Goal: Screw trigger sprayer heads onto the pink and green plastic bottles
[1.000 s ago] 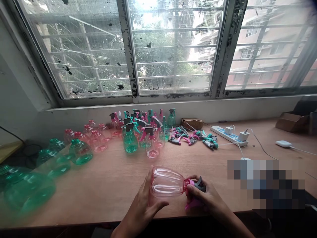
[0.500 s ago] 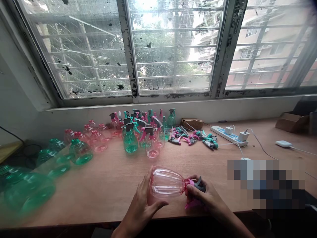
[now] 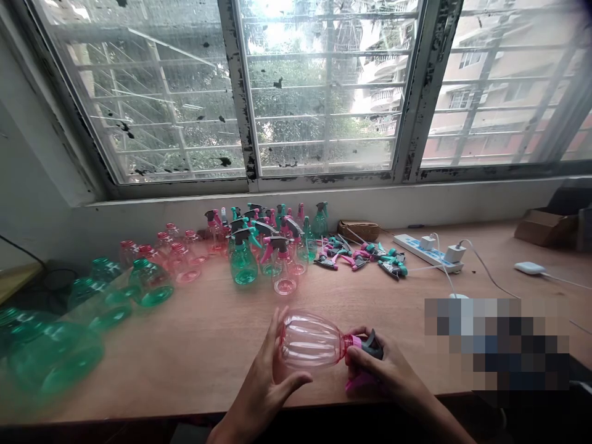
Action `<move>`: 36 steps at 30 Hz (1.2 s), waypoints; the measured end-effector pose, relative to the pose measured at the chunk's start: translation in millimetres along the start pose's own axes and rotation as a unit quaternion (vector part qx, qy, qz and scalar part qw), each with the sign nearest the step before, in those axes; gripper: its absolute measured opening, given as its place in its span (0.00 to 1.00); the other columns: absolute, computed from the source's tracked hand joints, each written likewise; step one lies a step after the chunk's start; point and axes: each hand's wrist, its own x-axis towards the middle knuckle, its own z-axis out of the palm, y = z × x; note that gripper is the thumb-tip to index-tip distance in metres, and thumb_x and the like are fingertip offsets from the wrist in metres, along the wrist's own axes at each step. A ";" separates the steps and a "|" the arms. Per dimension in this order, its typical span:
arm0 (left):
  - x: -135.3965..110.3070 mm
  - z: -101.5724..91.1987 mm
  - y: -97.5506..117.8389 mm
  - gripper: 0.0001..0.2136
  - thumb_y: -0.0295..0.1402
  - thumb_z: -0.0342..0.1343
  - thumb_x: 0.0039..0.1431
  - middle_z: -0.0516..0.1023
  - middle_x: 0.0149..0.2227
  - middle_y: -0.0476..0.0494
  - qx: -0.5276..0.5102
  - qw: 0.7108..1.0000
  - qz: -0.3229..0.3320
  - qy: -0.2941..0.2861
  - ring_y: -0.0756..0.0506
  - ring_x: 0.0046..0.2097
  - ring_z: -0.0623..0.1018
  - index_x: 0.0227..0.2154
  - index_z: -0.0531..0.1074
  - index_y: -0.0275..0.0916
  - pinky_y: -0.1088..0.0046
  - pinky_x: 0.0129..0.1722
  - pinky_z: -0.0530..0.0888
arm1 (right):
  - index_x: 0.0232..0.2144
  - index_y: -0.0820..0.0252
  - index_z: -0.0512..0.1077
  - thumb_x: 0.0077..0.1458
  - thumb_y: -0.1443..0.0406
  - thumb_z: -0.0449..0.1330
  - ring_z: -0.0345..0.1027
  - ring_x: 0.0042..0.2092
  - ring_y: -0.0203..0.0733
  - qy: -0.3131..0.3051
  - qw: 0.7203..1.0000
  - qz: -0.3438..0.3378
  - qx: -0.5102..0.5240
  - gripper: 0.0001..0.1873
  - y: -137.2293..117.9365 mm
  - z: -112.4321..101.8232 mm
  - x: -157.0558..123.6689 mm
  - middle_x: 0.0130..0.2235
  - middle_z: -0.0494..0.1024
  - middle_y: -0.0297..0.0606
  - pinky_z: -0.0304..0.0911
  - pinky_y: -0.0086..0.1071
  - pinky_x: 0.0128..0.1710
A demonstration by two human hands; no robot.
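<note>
A clear pink spray bottle (image 3: 311,340) lies sideways above the table, its base to the left and its neck to the right. My right hand (image 3: 377,364) is closed round the neck, where a pink collar meets the grey-and-pink trigger sprayer (image 3: 371,345). Part of the sprayer is hidden by the fingers. At the base end is my left hand (image 3: 268,364), its palm and fingers against the bottle's bottom. Its thumb points away, apart from the bottle, so this hand is open.
Assembled spray bottles (image 3: 243,262) stand by the wall. Bottles without sprayers (image 3: 150,287), green and pink, are at the left. Loose trigger sprayers (image 3: 356,259) lie in a pile beside a power strip (image 3: 428,253) with cables. A cardboard box (image 3: 546,225) sits far right.
Almost nothing differs. My left hand and the bottle's base have shifted very slightly left; the right hand keeps its hold.
</note>
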 end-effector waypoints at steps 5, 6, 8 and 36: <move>0.3 0.4 -1.3 0.39 0.40 0.61 0.62 0.49 0.73 0.44 0.056 0.998 0.031 0.008 0.36 0.71 0.52 0.69 0.43 0.56 0.52 0.69 0.54 | 0.37 0.60 0.71 0.50 0.52 0.71 0.74 0.25 0.41 0.009 1.000 -0.002 0.025 0.22 0.5 -0.6 1.0 0.26 0.80 0.34 0.71 0.34 0.26; 0.0 1.1 -1.7 0.38 0.39 0.59 0.63 0.49 0.73 0.46 0.067 0.997 0.045 0.016 0.37 0.71 0.52 0.69 0.43 0.58 0.52 0.69 0.54 | 0.37 0.60 0.71 0.50 0.52 0.71 0.73 0.24 0.41 0.010 0.999 -0.004 0.037 0.21 0.6 -0.4 1.4 0.26 0.80 0.34 0.71 0.34 0.26; -0.5 1.9 -2.2 0.36 0.38 0.57 0.65 0.50 0.72 0.48 0.080 0.994 0.065 0.030 0.37 0.71 0.54 0.69 0.42 0.60 0.53 0.68 0.56 | 0.36 0.60 0.70 0.51 0.52 0.70 0.73 0.24 0.40 0.009 0.999 -0.008 0.052 0.21 0.2 0.3 1.6 0.25 0.80 0.33 0.71 0.34 0.26; -0.3 0.5 -3.7 0.40 0.39 0.61 0.61 0.54 0.71 0.43 0.051 0.999 0.015 0.011 0.36 0.71 0.55 0.69 0.42 0.55 0.51 0.68 0.54 | 0.37 0.59 0.70 0.49 0.50 0.71 0.74 0.24 0.41 0.014 1.000 -0.009 0.027 0.23 -1.3 1.5 1.0 0.27 0.80 0.34 0.72 0.35 0.26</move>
